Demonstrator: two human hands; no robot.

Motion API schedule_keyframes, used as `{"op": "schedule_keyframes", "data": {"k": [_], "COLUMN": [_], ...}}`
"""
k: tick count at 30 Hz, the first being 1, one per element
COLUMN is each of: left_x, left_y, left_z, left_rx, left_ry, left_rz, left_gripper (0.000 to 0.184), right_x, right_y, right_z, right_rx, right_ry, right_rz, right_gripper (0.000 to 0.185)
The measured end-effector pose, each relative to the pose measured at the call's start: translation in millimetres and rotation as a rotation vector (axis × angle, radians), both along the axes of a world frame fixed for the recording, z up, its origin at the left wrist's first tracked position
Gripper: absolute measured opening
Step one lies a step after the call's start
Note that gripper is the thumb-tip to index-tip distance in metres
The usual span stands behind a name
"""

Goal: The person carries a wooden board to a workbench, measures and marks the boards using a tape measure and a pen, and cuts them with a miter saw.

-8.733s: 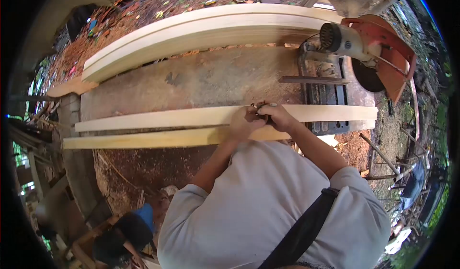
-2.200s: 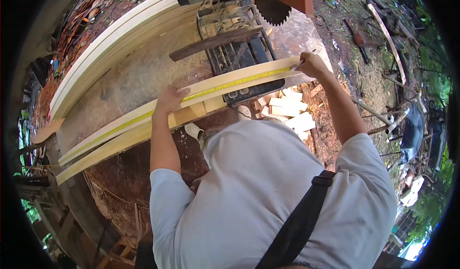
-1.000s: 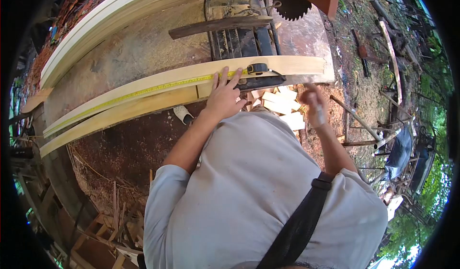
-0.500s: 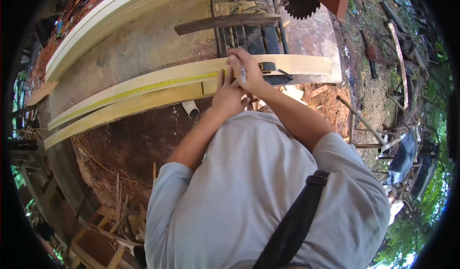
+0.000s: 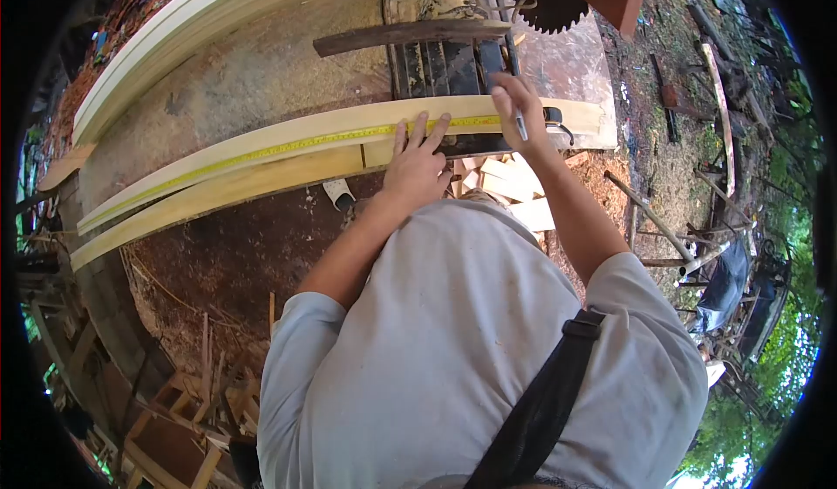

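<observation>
A yellow tape measure blade runs along a long pale board. My left hand lies over the board with its fingers spread, their tips on the tape. Farther right, my right hand is closed on a pen, which points down toward my body. The dark tape measure case sits just right of that hand, partly hidden by it. A second board lies along the near side, with a dark line across it near my left hand.
A toothed circular saw blade hangs beyond my right hand. A dark wooden strip crosses the black machine parts. Long planks are stacked at the far left of the worktable. Wood offcuts lie below the table edge.
My right hand has moved right along the board with the pen, and the tape case sits farther right, with more blade showing. My left hand's fingers have spread; the hands are now apart.
</observation>
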State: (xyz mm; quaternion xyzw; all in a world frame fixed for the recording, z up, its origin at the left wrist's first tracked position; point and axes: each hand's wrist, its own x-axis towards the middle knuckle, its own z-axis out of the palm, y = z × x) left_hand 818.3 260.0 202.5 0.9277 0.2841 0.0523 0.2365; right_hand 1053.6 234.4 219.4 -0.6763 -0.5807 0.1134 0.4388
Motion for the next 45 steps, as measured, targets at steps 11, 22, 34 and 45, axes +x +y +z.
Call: {"op": "schedule_keyframes", "data": {"k": [11,22,34,45], "left_x": [9.9,20.8,22.5,22.0], "left_y": [-0.1,-0.3,1.2,0.9], "left_z": [-3.3,12.5,12.7,13.9], "left_rx": [0.002,-0.034,-0.032,-0.051], "left_ry": [-0.055,0.058,0.094,0.107], "left_rz": [-0.037,-0.012,-0.022,-0.012], "left_gripper": [0.028,0.035,0.041,0.040], "right_x": [-0.7,-0.2,-3.1,-2.5], "right_y": [6.7,9.5,7.4,9.1], "right_z": [-25.6,-36.3,-22.8,-26.1], "right_rx": [-0.395,-0.383,-0.448,-0.438], "right_ry": [0.457,0.337,0.250,0.232], "right_rz": [0.144,0.181,0.189,0.201], "right_gripper": [0.021,0.019,0.020,0.022]}}
